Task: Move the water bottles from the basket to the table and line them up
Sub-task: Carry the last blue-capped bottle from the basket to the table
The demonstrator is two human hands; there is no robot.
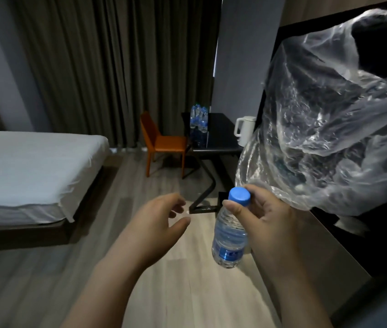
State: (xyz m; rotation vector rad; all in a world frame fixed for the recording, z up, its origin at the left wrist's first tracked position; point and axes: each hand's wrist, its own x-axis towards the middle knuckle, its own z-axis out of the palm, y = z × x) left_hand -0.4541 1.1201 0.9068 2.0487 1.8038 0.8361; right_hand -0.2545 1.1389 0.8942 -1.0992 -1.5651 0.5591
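While gripping one water bottle [229,235] at its cap with my right hand [267,220], left hand [157,218] loose and empty, I'm probably carrying it; next is reaching the centre-frame bench [220,140], beside the standing bottles [198,117].

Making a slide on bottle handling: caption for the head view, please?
Right hand pinches a water bottle below its cap; left hand open; more bottles on far table.
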